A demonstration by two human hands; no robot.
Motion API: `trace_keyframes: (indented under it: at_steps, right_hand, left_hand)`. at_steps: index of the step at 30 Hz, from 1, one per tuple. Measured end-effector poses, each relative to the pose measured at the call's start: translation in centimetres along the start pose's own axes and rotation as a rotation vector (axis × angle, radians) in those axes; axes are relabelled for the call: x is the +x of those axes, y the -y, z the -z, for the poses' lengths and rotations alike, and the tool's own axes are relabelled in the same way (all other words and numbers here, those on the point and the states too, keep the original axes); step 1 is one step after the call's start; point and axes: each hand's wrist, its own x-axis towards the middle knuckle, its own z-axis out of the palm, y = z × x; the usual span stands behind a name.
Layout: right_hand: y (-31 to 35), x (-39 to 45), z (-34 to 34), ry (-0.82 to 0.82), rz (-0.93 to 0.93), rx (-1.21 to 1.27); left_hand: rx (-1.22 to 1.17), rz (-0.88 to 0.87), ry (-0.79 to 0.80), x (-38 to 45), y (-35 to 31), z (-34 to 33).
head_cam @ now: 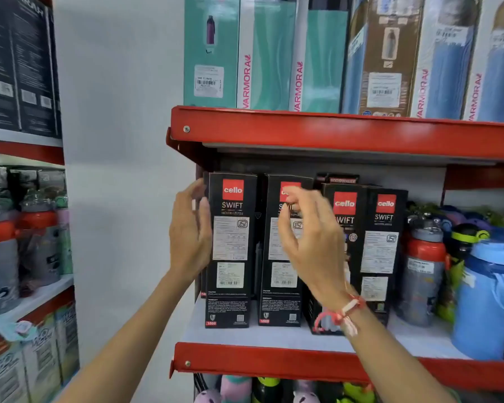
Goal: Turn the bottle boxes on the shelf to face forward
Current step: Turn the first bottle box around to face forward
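Note:
Several black Cello Swift bottle boxes stand upright on the white middle shelf (274, 337), label panels towards me. The leftmost box (230, 251) has my left hand (189, 228) beside its left edge, fingers spread, perhaps just touching it. My right hand (309, 242), with a red and white thread on the wrist, hovers in front of the second box (280, 301), fingers curled loosely and apart, holding nothing. A third box (345, 207) and a fourth box (383, 242) stand to the right, slightly further back. Another box top shows behind them.
Loose bottles, red-capped grey (422, 271) and blue (489, 301), crowd the shelf's right part. The red shelf lip (332, 132) above carries tall Varmora boxes (268, 53). A white wall lies to the left, with another stocked shelf unit (24, 228) at far left.

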Motion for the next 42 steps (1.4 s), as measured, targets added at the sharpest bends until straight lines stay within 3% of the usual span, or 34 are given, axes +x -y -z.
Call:
trace_keyframes:
  at_steps: [2,5,8,12,15,28,31,36,42]
  right_hand:
    - [0.3,-1.8,-1.5,0.124,-0.164,0.083]
    - [0.6,-5.7,-4.6,0.396,-0.306,0.068]
    - [0.8,-7.6,-7.4,0.547,-0.372,0.036]
    - [1.8,-8.0,-9.8,0.620,-0.551,0.135]
    - [2.3,-8.0,-10.3,0.596,-0.592,0.192]
    - [4.8,-6.4,-4.3,0.464,-0.420,0.258]
    - [4.1,-6.5,-2.1,0.529,-0.480,0.323]
    - [0.7,-6.0,1.0,0.710,-0.556,0.704]
    - [1.1,-4.6,2.0,0.917,-0.572,0.779]
  left_hand:
    - [-0.057,0.254,0.042,-1.0,1.3,-0.4]
    - [-0.152,0.529,0.274,-3.3,4.0,-1.0]
    - [-0.267,0.655,0.424,-4.1,5.6,-1.2]
    - [-0.368,0.757,0.577,-3.8,6.7,-1.1]
    - [-0.406,0.767,0.637,-3.3,6.4,-0.9]
    - [-0.500,0.621,0.642,-2.2,-0.4,3.6]
    - [-0.508,0.650,0.634,-2.6,-0.8,5.4]
    - [-0.463,0.551,0.636,-3.8,-1.0,7.8]
    - [-0.428,0.555,0.429,-4.6,-3.4,8.2]
